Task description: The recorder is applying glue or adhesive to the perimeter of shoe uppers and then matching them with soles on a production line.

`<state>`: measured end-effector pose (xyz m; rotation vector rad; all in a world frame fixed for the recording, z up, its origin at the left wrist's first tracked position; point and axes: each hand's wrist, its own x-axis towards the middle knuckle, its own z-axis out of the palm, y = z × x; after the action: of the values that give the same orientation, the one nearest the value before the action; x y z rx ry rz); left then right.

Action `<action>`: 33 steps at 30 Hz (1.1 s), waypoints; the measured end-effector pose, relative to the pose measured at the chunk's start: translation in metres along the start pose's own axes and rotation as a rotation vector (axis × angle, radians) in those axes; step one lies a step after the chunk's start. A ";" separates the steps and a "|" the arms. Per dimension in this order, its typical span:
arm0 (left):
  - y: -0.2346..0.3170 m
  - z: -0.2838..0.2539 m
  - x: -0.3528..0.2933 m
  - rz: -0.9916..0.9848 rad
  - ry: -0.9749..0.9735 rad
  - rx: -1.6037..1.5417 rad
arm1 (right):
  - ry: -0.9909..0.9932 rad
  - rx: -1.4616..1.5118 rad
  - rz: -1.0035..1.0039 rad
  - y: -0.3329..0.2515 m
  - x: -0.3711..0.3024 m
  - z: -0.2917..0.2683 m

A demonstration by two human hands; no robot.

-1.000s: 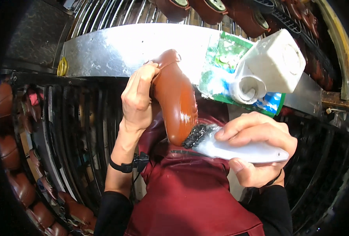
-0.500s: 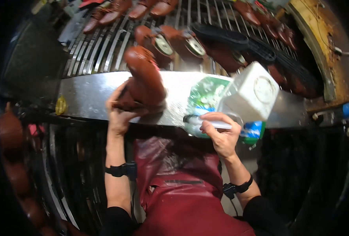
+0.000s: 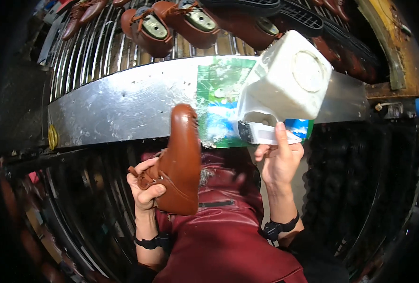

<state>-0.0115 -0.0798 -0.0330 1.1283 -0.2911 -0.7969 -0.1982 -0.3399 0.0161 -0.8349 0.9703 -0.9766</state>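
In my left hand (image 3: 145, 186) is a brown leather lace-up shoe (image 3: 178, 160), held around its laced side. Its narrow end points up toward the metal bench (image 3: 124, 106), and its broad end hangs over my dark red apron (image 3: 233, 250). My right hand (image 3: 282, 162) grips a brush (image 3: 268, 134) with a pale handle and dark bristles. The thumb lies along the handle; other fingers curl beneath. The bristles are beside the opening of a white plastic container (image 3: 289, 70), tilted on its side upon a green and blue plastic sheet (image 3: 219, 99).
Behind the bench, several brown shoes (image 3: 190, 23) stand on a rack of metal bars (image 3: 101, 52). Black soles (image 3: 299, 16) lie farther right. A wooden frame (image 3: 386, 42) borders the right side. Something yellow (image 3: 53, 137) hangs at the bench's left end.
My left hand has brought the shoe off the bench, nearer to my body, and turned it. My right hand has moved the brush to the container's opening. The whole view has shifted.
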 end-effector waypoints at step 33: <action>0.038 0.025 0.012 -0.209 0.009 -0.253 | -0.902 -0.382 -0.423 -0.052 -0.101 0.016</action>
<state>-0.0013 -0.0980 0.0093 0.9325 -0.0618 -0.9838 -0.2218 -0.2613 0.0956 -1.6593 0.1844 -0.6342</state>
